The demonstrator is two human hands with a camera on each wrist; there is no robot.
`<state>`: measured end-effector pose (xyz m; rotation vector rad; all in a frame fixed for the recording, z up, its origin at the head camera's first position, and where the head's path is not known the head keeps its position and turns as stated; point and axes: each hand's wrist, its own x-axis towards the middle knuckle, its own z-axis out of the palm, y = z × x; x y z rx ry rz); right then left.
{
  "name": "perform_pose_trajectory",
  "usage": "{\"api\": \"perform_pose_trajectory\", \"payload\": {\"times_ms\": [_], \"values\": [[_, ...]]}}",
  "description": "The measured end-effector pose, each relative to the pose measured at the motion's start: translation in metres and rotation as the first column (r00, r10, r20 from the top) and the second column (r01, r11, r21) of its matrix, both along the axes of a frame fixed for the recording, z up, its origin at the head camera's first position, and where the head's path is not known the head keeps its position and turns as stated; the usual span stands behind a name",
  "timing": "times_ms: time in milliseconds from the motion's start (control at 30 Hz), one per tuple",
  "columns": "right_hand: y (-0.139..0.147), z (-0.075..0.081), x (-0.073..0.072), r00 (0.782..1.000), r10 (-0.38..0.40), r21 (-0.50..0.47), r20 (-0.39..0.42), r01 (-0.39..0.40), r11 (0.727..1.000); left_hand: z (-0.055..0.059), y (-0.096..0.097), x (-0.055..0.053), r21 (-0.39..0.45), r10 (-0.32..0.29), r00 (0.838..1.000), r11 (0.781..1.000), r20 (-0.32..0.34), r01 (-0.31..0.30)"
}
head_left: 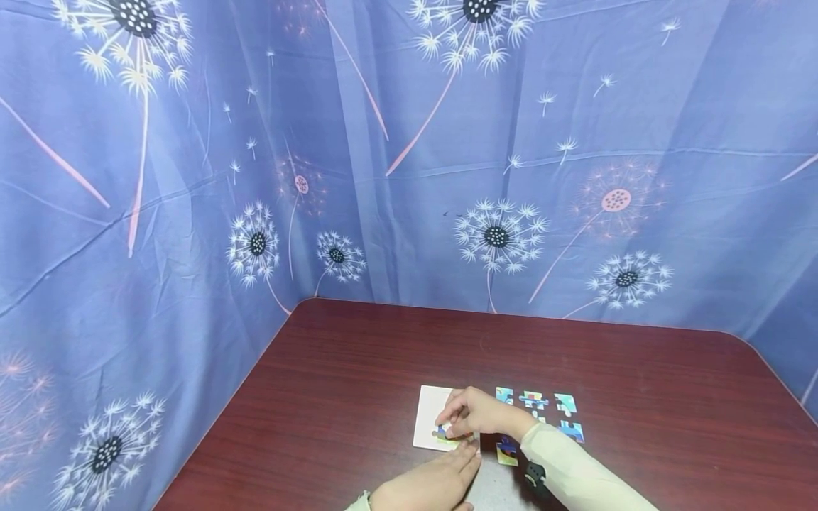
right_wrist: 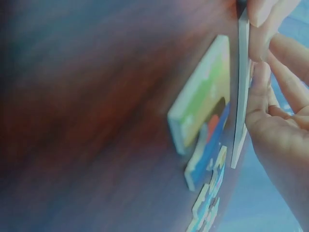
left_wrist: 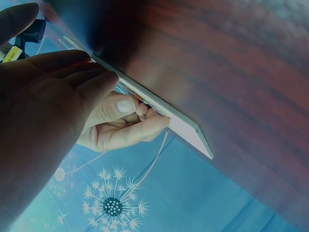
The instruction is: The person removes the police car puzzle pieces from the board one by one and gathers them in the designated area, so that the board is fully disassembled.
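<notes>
A white puzzle board (head_left: 427,415) lies flat on the table. Above it, my right hand (head_left: 482,413) reaches in from the right, thumb and fingertips bent down onto a blue and yellow puzzle piece (head_left: 441,432) at the board's near side. The hand covers part of this piece. My left hand (head_left: 427,481) rests with straight fingers along the board's near right corner. In the left wrist view, the right thumb (left_wrist: 123,106) points down at the board, close beside the left fingers. A puzzle piece with a green and yellow edge (right_wrist: 205,96) lies beside the board in the right wrist view.
Several loose puzzle pieces (head_left: 565,404) lie right of the board, some partly behind the right forearm. The dark red wooden table (head_left: 319,397) meets blue curtains (head_left: 409,234) with dandelion prints at the back and left. A black device (head_left: 535,474) sits at the right wrist.
</notes>
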<state>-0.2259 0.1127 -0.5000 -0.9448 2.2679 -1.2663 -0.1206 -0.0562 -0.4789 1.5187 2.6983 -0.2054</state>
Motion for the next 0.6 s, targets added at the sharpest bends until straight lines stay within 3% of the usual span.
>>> {"api": "perform_pose_trajectory", "payload": {"times_ms": [300,600], "values": [[0.0015,-0.0016,0.0003,1.000,0.023,-0.031,0.000,-0.023,0.999,0.0003,0.0002,-0.0002,0.006,-0.012,1.000,1.000,-0.011,0.012],[0.0014,-0.0011,-0.0003,0.993,0.056,-0.136,0.100,-0.042,0.990,0.0034,0.0011,-0.0003,-0.003,-0.015,1.000,1.000,0.004,0.015]]}}
